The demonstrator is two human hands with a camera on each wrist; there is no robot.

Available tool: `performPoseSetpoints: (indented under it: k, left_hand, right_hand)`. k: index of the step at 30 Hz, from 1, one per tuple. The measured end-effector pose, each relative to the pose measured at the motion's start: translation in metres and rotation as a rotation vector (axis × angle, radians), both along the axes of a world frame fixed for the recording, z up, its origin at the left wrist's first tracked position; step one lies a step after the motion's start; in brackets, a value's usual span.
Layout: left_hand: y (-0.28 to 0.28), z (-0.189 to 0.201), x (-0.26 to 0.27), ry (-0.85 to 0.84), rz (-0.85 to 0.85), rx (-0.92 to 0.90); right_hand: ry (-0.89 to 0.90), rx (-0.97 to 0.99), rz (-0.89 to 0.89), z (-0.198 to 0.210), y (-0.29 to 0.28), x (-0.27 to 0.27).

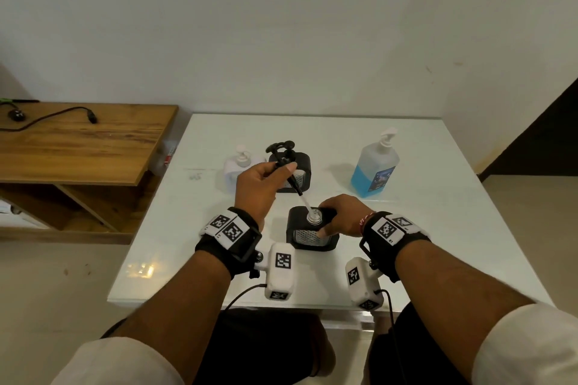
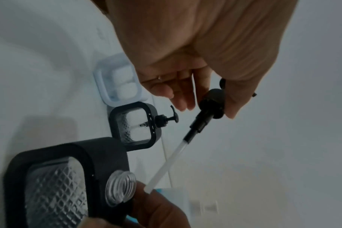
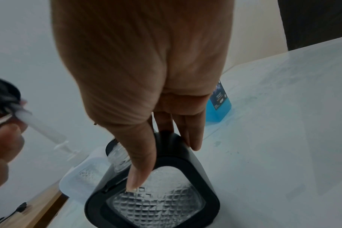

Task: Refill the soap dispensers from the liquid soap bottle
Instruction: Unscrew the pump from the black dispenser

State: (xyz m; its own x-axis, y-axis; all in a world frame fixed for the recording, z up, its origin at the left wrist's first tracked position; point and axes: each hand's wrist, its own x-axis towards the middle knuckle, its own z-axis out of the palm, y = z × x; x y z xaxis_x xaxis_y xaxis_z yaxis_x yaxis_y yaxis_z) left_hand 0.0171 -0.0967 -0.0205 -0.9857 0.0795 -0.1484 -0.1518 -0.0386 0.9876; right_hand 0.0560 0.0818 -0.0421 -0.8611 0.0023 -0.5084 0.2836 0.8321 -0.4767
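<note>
A black-framed soap dispenser (image 1: pixel 312 233) with a clear diamond-patterned body stands near the table's front, its threaded neck (image 1: pixel 314 216) uncapped. My right hand (image 1: pixel 339 212) grips this dispenser (image 3: pixel 162 199) from the right, thumb on its front face. My left hand (image 1: pixel 264 180) pinches the black pump head (image 1: pixel 283 151), lifted out and tilted, its white dip tube (image 2: pixel 166 163) ending just above the neck (image 2: pixel 120 186). A second black dispenser (image 1: pixel 295 173) with its pump on and a white dispenser (image 1: pixel 239 166) stand behind. The liquid soap bottle (image 1: pixel 373 166), holding blue liquid, stands at the back right.
The white glossy table (image 1: pixel 438 228) has bare surface on its right and left sides. A wooden desk (image 1: pixel 81 141) with a black cable (image 1: pixel 56 117) stands to the left. A pale wall rises behind the table.
</note>
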Motion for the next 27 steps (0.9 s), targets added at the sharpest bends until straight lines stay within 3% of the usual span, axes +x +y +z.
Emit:
performPoseSetpoints:
  k: [5,9,11,17,23,27]
  left_hand:
    - [-0.02,-0.007,-0.012,-0.232,0.16,0.047]
    - [-0.045,-0.026,-0.03,-0.372,0.179,-0.099]
    - [-0.054,-0.048,-0.039,-0.416,0.132,-0.261]
    - [-0.05,-0.105,-0.042,-0.469,-0.227,-0.843]
    - [-0.048,-0.126,-0.036,-0.407,-0.315,-1.044]
    - [-0.044,-0.124,-0.031,-0.383,-0.292,-1.046]
  right_hand:
    - [-0.009,0.021,0.02,0.002,0.001,0.002]
    - [-0.008,-0.021,0.011,0.013,0.004,0.004]
    - [0.025,-0.061,-0.007,0.018,0.007,0.004]
    - [0.024,-0.091,-0.045,0.02,0.015,0.002]
    - [0.027,-0.082,-0.065,0.014,0.014,-0.001]
    - [0.019,-0.087,-0.052,0.012,0.016,-0.002]
